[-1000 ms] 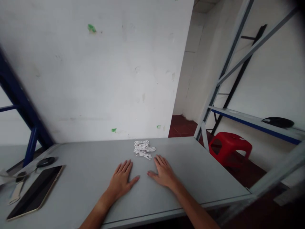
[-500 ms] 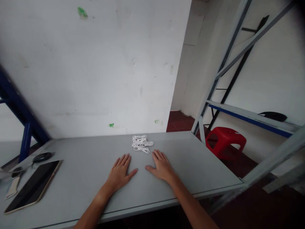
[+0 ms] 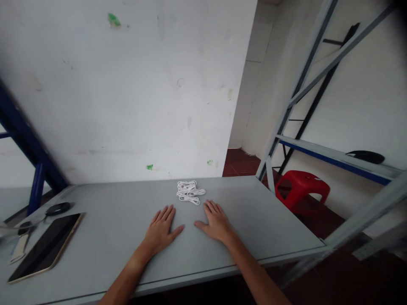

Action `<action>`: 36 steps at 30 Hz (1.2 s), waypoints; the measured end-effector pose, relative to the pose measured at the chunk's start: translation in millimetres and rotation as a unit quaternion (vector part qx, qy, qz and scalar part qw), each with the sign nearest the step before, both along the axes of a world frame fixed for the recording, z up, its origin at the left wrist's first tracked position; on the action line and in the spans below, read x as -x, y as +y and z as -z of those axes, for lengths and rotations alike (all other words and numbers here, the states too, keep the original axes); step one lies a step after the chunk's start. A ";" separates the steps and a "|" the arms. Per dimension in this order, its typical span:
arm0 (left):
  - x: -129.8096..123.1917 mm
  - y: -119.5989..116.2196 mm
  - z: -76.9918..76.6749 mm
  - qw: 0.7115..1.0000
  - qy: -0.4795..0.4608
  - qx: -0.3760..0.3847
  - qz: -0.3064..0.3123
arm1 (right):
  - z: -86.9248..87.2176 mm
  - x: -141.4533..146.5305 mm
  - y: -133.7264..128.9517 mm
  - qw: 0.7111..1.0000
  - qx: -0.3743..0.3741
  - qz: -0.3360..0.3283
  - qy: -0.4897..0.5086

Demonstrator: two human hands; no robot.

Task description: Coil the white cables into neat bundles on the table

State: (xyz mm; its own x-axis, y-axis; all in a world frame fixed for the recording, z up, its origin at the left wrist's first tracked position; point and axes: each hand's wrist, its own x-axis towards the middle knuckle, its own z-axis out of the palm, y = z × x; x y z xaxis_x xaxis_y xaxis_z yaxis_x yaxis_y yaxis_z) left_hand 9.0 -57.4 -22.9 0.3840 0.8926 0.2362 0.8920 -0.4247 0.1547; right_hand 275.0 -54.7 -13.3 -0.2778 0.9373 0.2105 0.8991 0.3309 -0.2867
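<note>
Both palms rest face down on the grey table (image 3: 117,237). My left hand (image 3: 161,228) lies flat left of the middle, its thumb out to the right, holding nothing. Flat on the tabletop too, my right hand (image 3: 214,221) points its thumb left and holds nothing. A bundle of white cables (image 3: 190,192) lies coiled near the back edge, just beyond my hands. The fingertips of my right hand are nearest to it, with a small gap between them.
At the left are a dark tablet (image 3: 46,248), a black round device (image 3: 57,208) and a white strap-like item (image 3: 19,249). A white wall (image 3: 143,93) stands behind. On the right are a metal frame (image 3: 337,159) and a red stool (image 3: 302,188).
</note>
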 end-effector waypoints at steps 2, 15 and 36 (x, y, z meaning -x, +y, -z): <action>0.3 0.1 0.5 1.000 -0.002 -0.002 0.002 | 0.1 0.1 0.3 1.000 0.002 0.001 0.001; -0.1 -0.5 0.2 1.000 -0.011 -0.009 0.001 | -2.9 0.7 -1.3 1.000 0.011 0.005 -0.006; -1.2 -2.6 -5.1 1.000 -0.007 0.007 -0.001 | -2.5 1.2 -1.1 1.000 0.010 0.007 -0.007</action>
State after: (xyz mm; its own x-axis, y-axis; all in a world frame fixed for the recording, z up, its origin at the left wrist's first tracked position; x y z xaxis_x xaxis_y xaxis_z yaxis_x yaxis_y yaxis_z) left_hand 10.1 -60.0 -17.8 0.3790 0.8965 0.2297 0.8904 -0.4208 0.1736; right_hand 273.8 -55.9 -10.8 -0.2667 0.9452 0.1883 0.9075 0.3120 -0.2811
